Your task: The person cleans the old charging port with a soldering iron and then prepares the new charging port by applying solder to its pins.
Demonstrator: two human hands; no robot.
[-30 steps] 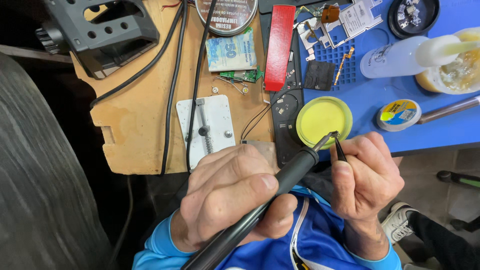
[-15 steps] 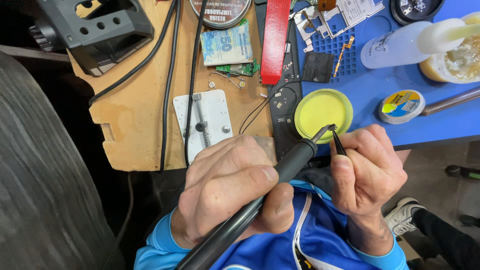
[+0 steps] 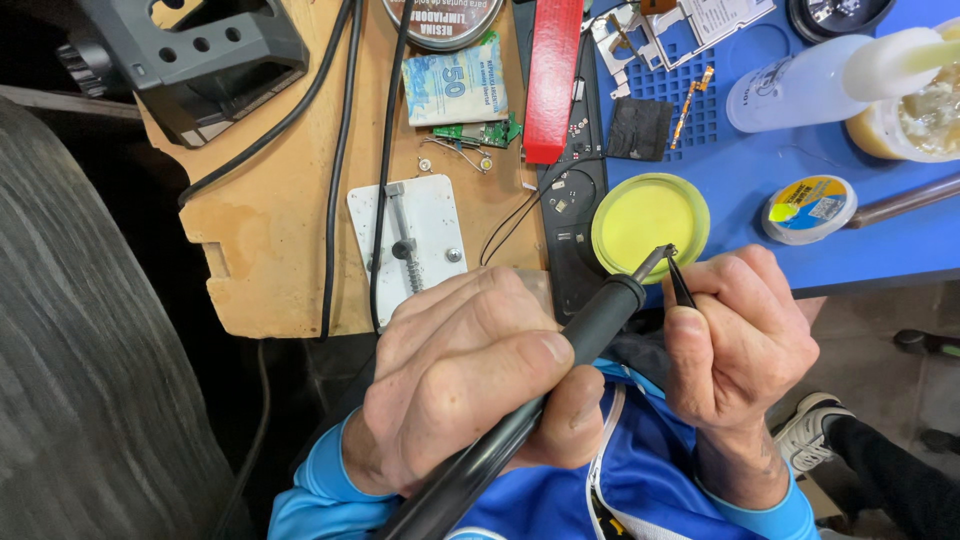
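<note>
My left hand (image 3: 460, 390) grips a black soldering iron (image 3: 560, 360) like a pen, its metal tip (image 3: 660, 256) pointing up and right at the edge of a round yellow tin (image 3: 648, 212). My right hand (image 3: 740, 340) pinches thin black tweezers (image 3: 680, 285), whose points meet the iron's tip just below the tin. Whatever sits between the tweezer points is too small to see. Both hands hover at the near edge of a blue work mat (image 3: 760, 190), above my blue shirt.
A wooden board (image 3: 290, 200) carries a white metal clamp plate (image 3: 410, 245), black cables, a small green circuit board (image 3: 480, 132) and a black stand (image 3: 190, 55). A red strip (image 3: 553, 75), a solder reel (image 3: 808, 208), a clear bottle (image 3: 800, 90) and metal phone parts lie on the mat.
The view has shifted slightly, and the hands sit a little lower and to the right. The iron's tip and the tweezers stay together by the yellow tin.
</note>
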